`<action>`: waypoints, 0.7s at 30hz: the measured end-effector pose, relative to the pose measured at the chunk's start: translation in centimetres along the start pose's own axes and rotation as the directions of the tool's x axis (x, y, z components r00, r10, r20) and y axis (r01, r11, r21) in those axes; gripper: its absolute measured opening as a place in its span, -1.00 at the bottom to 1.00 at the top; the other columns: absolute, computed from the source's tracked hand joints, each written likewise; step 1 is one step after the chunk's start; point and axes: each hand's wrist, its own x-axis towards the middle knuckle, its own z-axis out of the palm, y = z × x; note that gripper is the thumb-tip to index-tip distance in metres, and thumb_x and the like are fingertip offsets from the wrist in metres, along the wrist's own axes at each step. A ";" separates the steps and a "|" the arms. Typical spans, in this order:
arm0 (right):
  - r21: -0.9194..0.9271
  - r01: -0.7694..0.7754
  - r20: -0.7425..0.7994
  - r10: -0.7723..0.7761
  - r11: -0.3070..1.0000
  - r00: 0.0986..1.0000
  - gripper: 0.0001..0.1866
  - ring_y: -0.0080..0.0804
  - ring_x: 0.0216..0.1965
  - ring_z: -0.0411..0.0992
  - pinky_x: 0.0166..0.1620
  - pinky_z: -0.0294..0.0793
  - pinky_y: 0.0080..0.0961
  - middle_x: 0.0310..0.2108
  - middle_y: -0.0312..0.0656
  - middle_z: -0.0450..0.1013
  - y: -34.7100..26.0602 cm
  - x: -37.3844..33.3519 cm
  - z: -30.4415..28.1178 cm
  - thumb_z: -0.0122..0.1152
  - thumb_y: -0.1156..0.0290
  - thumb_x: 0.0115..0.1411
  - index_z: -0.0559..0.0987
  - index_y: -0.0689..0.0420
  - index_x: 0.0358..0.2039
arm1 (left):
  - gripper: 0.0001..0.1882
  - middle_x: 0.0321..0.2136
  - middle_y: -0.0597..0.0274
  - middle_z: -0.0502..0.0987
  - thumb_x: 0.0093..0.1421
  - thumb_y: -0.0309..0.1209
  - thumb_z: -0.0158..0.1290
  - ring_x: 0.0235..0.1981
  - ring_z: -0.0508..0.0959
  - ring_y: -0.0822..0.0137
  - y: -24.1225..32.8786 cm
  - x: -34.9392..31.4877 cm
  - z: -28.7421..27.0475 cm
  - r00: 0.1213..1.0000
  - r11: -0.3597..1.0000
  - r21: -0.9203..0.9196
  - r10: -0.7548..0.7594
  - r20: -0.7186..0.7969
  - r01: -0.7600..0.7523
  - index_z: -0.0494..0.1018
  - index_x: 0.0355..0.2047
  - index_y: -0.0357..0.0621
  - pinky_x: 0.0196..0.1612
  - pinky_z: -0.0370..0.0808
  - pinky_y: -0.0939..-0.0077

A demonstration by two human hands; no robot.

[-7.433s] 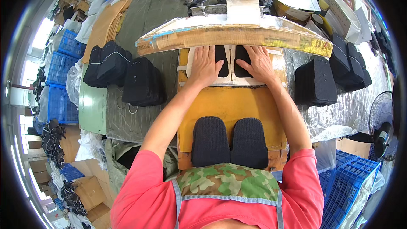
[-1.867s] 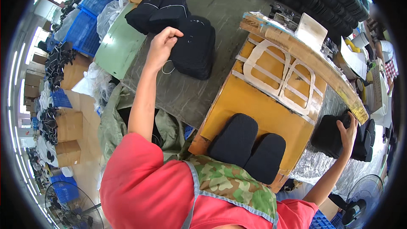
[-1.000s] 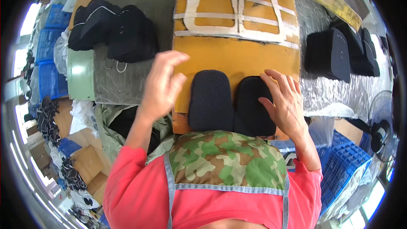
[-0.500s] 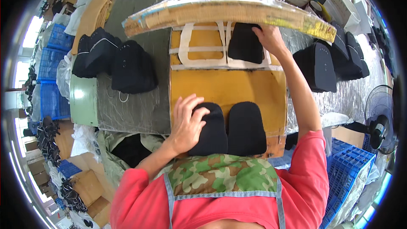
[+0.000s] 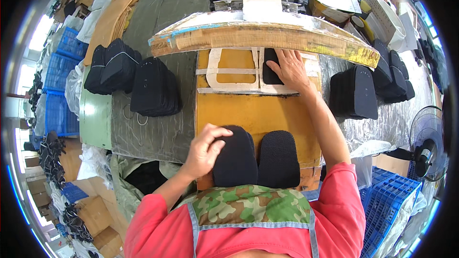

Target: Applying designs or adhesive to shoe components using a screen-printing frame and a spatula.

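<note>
At the near edge of the yellow board (image 5: pixel 229 107) lie two black round-topped fabric pieces side by side. My left hand (image 5: pixel 203 153) has its curled fingers closed on the upper left edge of the left fabric piece (image 5: pixel 234 160), with another layer showing beneath it. The right fabric piece (image 5: pixel 279 160) is untouched. Farther up, my right hand (image 5: pixel 290 70) lies with fingers stretched out over a black fabric piece (image 5: pixel 271 72) set within the right opening of a pale template (image 5: pixel 234 87). Part of that piece is hidden by the hand and the raised frame.
A raised wooden-edged frame (image 5: pixel 258 38) spans above the template. Black stacks stand at left (image 5: pixel 153 88) and right (image 5: pixel 354 91). A fan (image 5: pixel 425 148) and blue crates (image 5: pixel 387 205) are at the right, with more blue crates (image 5: pixel 62 81) at far left.
My right hand has turned from holding the piece's right edge to lying flat over it. My left fingers have closed on the near left piece, now shifted slightly. The whole view has shifted a little.
</note>
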 end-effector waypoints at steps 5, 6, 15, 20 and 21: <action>0.007 -0.079 0.113 0.077 0.997 0.991 -0.28 0.01 0.32 0.10 0.36 -0.04 -0.07 0.26 0.06 0.22 -0.2 0.2 0.0 0.08 0.00 0.28 0.22 0.19 0.30 | -0.78 -0.11 0.25 0.48 0.27 -0.60 -0.04 -0.10 0.48 0.46 -1.0 3.6 -3.0 0.974 0.953 -0.266 -0.187 -0.130 0.148 0.44 -0.08 -0.27 0.01 0.38 0.58; 0.014 -0.100 0.121 0.097 0.995 0.988 -0.27 0.01 0.36 0.04 0.38 -0.08 -0.10 0.30 0.03 0.18 -0.3 0.3 0.1 0.07 -0.02 0.29 0.21 0.19 0.31 | -0.78 -0.10 0.26 0.48 0.28 -0.59 -0.05 -0.11 0.47 0.49 -1.3 4.9 -3.3 0.976 0.955 -0.267 -0.173 -0.135 0.132 0.44 -0.07 -0.28 0.01 0.38 0.60; 0.055 0.019 0.200 -0.029 0.998 0.979 -0.05 0.05 0.37 0.00 0.41 -0.17 -0.09 0.31 0.01 0.17 -0.6 0.6 -1.3 0.11 -0.34 0.13 0.20 0.04 0.36 | -0.79 -0.24 0.14 0.60 0.25 -0.51 -0.02 -0.26 0.56 0.17 -10.4 19.7 -1.9 0.957 0.981 0.145 0.163 -0.241 -0.130 0.50 -0.13 -0.22 -0.15 0.43 0.32; 0.130 0.035 0.162 -0.056 0.991 0.985 0.21 0.11 0.33 0.08 0.41 -0.16 -0.01 0.28 0.08 0.21 0.8 0.1 -1.0 0.22 -0.55 -0.21 0.23 0.00 0.34 | -0.59 0.03 -0.06 0.45 0.25 -0.32 0.03 0.08 0.39 -0.12 -11.5 21.6 1.0 0.979 0.730 0.668 0.201 -0.011 -0.143 0.41 0.06 -0.24 0.15 0.28 0.08; 0.136 0.034 0.163 -0.057 0.990 0.985 0.21 0.11 0.33 0.08 0.41 -0.16 -0.01 0.28 0.08 0.21 0.6 0.0 -1.1 0.22 -0.55 -0.21 0.23 0.00 0.34 | -0.52 0.12 -0.08 0.38 0.26 -0.27 0.02 0.17 0.32 -0.11 -11.7 20.9 1.6 0.944 0.657 0.712 0.329 0.026 -0.248 0.36 0.14 -0.23 0.22 0.21 0.05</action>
